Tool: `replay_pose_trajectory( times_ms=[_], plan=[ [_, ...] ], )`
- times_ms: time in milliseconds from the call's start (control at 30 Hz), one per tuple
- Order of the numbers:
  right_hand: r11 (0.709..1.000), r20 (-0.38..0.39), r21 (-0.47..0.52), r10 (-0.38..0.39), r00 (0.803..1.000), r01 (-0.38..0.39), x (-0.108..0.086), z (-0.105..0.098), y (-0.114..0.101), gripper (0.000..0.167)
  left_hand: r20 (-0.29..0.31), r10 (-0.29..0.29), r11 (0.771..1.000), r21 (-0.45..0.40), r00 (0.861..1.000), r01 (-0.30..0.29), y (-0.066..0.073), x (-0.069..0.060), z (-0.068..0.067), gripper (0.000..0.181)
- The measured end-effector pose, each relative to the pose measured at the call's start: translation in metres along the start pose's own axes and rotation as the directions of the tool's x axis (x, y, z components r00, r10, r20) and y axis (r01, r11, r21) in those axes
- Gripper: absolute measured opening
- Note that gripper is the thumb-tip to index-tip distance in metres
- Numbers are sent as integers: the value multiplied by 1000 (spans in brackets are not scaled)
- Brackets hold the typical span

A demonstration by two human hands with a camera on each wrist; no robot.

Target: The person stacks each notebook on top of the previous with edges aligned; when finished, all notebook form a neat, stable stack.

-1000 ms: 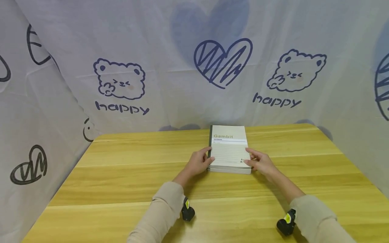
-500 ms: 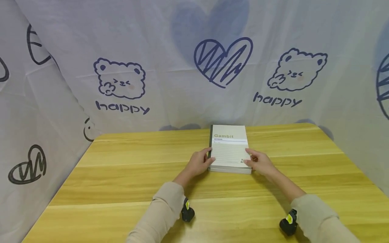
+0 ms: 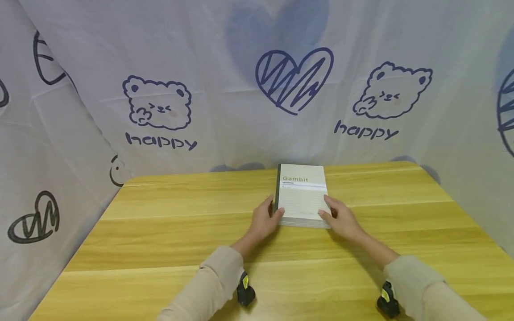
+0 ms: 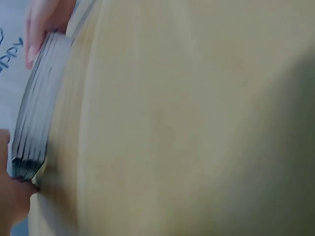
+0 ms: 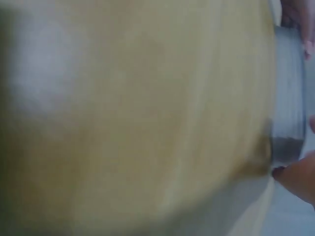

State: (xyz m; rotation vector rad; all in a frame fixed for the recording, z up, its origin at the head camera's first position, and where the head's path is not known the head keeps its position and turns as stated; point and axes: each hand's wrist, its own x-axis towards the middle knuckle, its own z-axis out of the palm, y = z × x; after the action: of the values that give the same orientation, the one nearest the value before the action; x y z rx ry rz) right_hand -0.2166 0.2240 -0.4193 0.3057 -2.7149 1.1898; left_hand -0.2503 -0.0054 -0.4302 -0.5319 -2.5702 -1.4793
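A neat stack of notebooks (image 3: 303, 196) lies on the wooden table near its far edge. Its top cover is pale, reads "Gambit", and has a dark spine strip along the left. My left hand (image 3: 264, 218) grips the stack's left side near the front corner, thumb on the cover's edge. On the opposite side, my right hand (image 3: 341, 218) holds the stack with its thumb over the cover. In the left wrist view, the layered page edges of the notebook stack (image 4: 42, 93) show between both hands. The right wrist view shows the stack (image 5: 289, 88) blurred. The lower fingers are partly hidden.
The wooden table (image 3: 160, 240) extends around the stack on both sides and in front. A white cloth (image 3: 225, 125) with bear and heart drawings hangs directly behind the table's far edge. More cloth hangs at the left and right.
My left fingers have slid off the cover's edge down to the stack's side. My right thumb has moved slightly inward over the cover. The stack has hardly moved.
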Motion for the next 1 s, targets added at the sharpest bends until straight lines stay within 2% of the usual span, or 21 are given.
replay_pose_trajectory(
  times_ms=[133,267,433,667,767,1000],
  plan=[
    [990,11,79,115,993,-115,-4,5,-4,56,-52,-50,992,-114,997,44,8,-5,8,41],
    [966,19,151,209,978,-210,-4,9,-8,56,-102,-124,984,-142,987,109,16,-4,15,42],
    [941,-3,200,280,960,-274,-3,15,-14,55,-166,-179,977,-147,970,156,19,-3,23,43],
    [890,11,290,364,931,-351,-2,16,-19,56,-128,-273,951,-184,954,247,24,-2,27,43],
    [873,31,325,374,927,-363,-1,16,-18,56,-131,-280,952,-164,951,258,25,-3,26,42],
    [854,52,355,388,920,-380,-3,17,-18,56,-146,-285,955,-132,947,267,23,-4,26,41]
  ],
)
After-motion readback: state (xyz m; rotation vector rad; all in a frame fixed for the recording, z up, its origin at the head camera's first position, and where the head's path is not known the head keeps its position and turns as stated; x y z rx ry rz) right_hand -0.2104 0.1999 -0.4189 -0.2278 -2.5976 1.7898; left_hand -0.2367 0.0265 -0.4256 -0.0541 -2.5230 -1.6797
